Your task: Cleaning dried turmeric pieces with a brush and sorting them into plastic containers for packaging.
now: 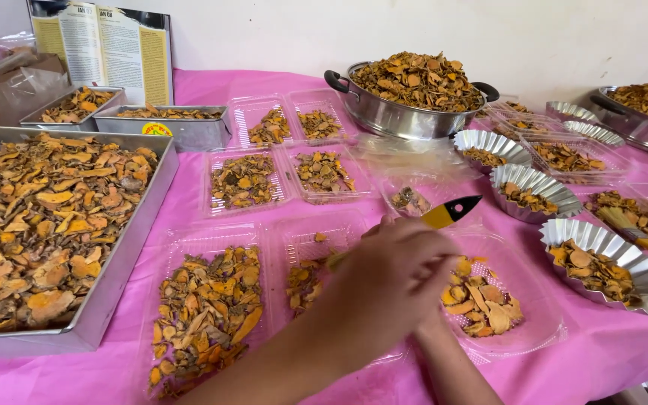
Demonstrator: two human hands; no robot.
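My left hand (pixel 395 274) is clamped on a yellow-handled brush (pixel 444 214), its long axis pointing up-right. My right hand is hidden beneath; the clear tray (pixel 541 330) of slices lies just right.

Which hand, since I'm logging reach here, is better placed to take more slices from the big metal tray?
Probably left. The left hand hovers over the clear trays, on the side of the big metal tray; the right hand is hidden behind it, farther away.

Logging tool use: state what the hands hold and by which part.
The left hand holds a yellow-handled, black-tipped tool by its lower handle; the working end is hidden. The right hand's grip cannot be told.
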